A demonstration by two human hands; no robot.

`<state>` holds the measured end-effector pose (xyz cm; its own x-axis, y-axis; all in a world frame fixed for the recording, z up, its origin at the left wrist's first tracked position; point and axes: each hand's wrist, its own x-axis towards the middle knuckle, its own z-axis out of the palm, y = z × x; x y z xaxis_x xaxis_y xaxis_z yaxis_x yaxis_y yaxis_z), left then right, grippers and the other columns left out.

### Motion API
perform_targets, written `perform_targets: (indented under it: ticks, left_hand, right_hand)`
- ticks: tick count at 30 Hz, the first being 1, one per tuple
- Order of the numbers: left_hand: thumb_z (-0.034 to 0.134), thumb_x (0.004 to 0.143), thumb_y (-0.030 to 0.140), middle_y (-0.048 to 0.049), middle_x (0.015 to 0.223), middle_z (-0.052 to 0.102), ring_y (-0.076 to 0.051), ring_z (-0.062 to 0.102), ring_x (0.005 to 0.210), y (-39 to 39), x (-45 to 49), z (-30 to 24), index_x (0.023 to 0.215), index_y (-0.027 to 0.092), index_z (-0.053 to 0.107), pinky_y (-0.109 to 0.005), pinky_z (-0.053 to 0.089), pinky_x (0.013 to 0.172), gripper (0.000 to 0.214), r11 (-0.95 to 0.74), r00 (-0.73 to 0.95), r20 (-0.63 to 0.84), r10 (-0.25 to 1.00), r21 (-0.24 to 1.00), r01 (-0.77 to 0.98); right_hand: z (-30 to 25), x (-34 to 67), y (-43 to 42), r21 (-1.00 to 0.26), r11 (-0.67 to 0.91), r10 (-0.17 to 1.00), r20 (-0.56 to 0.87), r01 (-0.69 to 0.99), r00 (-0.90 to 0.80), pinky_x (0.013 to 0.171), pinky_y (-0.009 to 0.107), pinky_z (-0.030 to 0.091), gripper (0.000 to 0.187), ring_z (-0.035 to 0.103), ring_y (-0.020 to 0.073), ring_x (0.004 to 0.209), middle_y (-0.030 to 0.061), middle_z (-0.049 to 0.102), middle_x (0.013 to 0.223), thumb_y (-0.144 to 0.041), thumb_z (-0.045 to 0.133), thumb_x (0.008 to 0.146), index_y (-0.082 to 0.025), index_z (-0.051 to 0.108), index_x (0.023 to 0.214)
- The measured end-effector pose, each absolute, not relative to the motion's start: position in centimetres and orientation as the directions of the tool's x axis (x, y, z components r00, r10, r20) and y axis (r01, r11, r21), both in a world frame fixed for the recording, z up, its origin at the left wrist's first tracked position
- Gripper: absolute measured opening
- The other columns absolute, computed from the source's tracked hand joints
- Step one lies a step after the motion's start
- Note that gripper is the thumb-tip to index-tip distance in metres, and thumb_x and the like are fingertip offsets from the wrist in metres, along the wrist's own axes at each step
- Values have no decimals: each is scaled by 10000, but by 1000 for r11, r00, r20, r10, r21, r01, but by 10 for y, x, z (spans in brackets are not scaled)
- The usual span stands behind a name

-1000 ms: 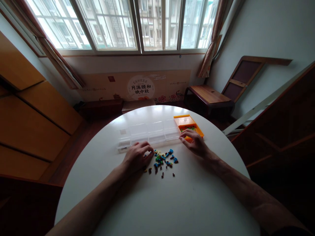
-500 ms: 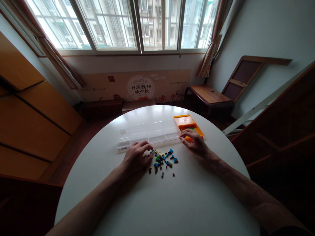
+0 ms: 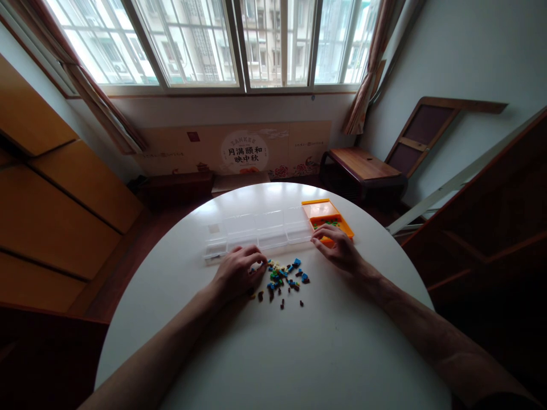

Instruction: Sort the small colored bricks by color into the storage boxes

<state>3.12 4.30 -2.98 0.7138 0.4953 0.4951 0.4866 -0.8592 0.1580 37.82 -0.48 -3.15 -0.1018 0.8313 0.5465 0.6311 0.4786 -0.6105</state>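
My left hand (image 3: pixel 243 267) rests at the left side of a pile of small building blocks (image 3: pixel 280 274) in blue, green, yellow, brown and pale colours. Its thumb and forefinger curl together at the pile's edge; anything between the tips is too small to make out. To the right, my right hand (image 3: pixel 337 247) lies at the front of an orange box (image 3: pixel 349 229), palm down. Its fingers are loosely bent and apart, with no object visible in them. Green pieces (image 3: pixel 331 222) lie inside the orange box, partly behind the right hand.
A clear plastic case with compartments (image 3: pixel 271 239) stands behind the pile, beside the orange box. All this is on a round white table (image 3: pixel 299 353). Past the table are a wooden chair (image 3: pixel 363 165) on the right and a printed cardboard panel (image 3: pixel 205 151) under the window.
My left fingertips have shifted very slightly right, toward the pile, and a yellowish piece shows below the hand. The right hand stays where it was.
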Motion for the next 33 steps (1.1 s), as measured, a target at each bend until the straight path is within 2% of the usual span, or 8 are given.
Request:
perform_targets:
  ticks: [6, 9, 12, 15, 18, 23, 29, 33]
  left_hand:
    - [613, 1081, 265, -23, 1005, 793, -145, 661, 719, 43, 31, -29, 979, 235, 763, -340, 495, 838, 183, -864, 718, 494, 491, 172, 473]
    - [595, 1091, 269, -34, 981, 771, -146, 648, 719, 41, 33, -26, 972, 223, 748, -334, 509, 823, 199, -846, 693, 493, 526, 227, 482]
    - [612, 1096, 315, -48, 959, 738, -148, 645, 741, 34, 38, -19, 972, 210, 742, -313, 531, 772, 208, -800, 639, 485, 597, 422, 427]
    - [637, 1097, 354, -67, 958, 711, -157, 645, 791, 22, 46, -9, 966, 189, 740, -293, 546, 740, 235, -702, 586, 457, 670, 646, 299]
    - [663, 1091, 358, -67, 949, 693, -156, 631, 803, 10, 55, -4, 979, 176, 750, -281, 540, 736, 231, -626, 584, 414, 699, 749, 218]
    - [701, 1073, 348, -65, 940, 686, -152, 643, 814, -1, 68, -9, 991, 162, 751, -261, 529, 743, 209, -583, 656, 376, 654, 803, 121]
    - [705, 1071, 343, -68, 921, 693, -149, 649, 779, -4, 75, -11, 952, 153, 750, -271, 547, 747, 228, -545, 675, 370, 639, 837, 56]
    - [721, 1064, 339, -89, 967, 735, -176, 695, 844, -4, 73, -7, 1022, 161, 804, -294, 573, 796, 201, -560, 665, 383, 641, 826, 65]
  right_hand:
    - [-32, 379, -4, -610, 475, 834, 542, 635, -102, 970, 479, 576, 155, 736, 282, 1000, 69, 769, 996, -319, 652, 1038, -255, 712, 911]
    - [-31, 377, -5, -581, 492, 817, 565, 648, -114, 979, 486, 571, 135, 736, 284, 1011, 69, 777, 1009, -296, 658, 1033, -260, 721, 919]
    - [-24, 370, -11, -509, 546, 770, 617, 665, -160, 1035, 503, 553, 103, 729, 280, 1030, 63, 784, 1016, -266, 670, 1029, -273, 734, 949]
    - [-16, 356, -21, -436, 637, 714, 644, 636, -274, 1087, 503, 544, 59, 729, 260, 1006, 45, 791, 1012, -271, 696, 1030, -292, 733, 990]
    - [-13, 341, -28, -368, 728, 645, 654, 579, -395, 1137, 493, 534, 54, 741, 234, 969, 30, 805, 1027, -321, 742, 1031, -299, 727, 1078]
    - [-23, 327, -30, -258, 839, 501, 709, 479, -496, 1152, 442, 534, 209, 763, 192, 906, 12, 812, 992, -398, 825, 998, -261, 712, 1109]
    - [-29, 326, -31, -237, 860, 469, 717, 453, -515, 1133, 415, 555, 85, 776, 175, 903, -1, 829, 1003, -306, 772, 1046, -268, 712, 1093]
    - [-26, 327, -32, -225, 860, 458, 736, 458, -498, 1124, 415, 562, 32, 765, 168, 859, -6, 832, 975, -258, 740, 1062, -269, 732, 1090]
